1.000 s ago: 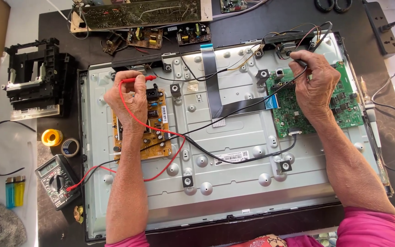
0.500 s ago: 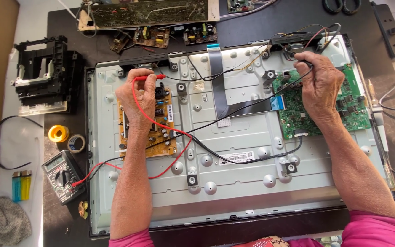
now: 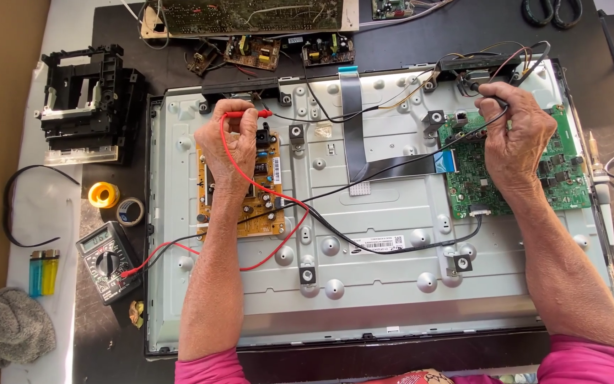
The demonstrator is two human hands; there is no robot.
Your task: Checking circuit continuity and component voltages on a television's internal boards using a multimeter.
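One head-worn cam, looking almost straight down from above the person's chest. Fairly near: opened flat-panel chassis (image 3: 364,284) fills most of the frame, both forearms enter from the bottom edge, bench strip w/ multimeter (image 3: 108,262) at left. No 2nd view, so no overlap.

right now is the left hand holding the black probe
No, the left hand pinches the red probe over the yellow board.

Matt grey sheet-metal back panel (image 3: 392,284), woolly grey cloth (image 3: 5,331)
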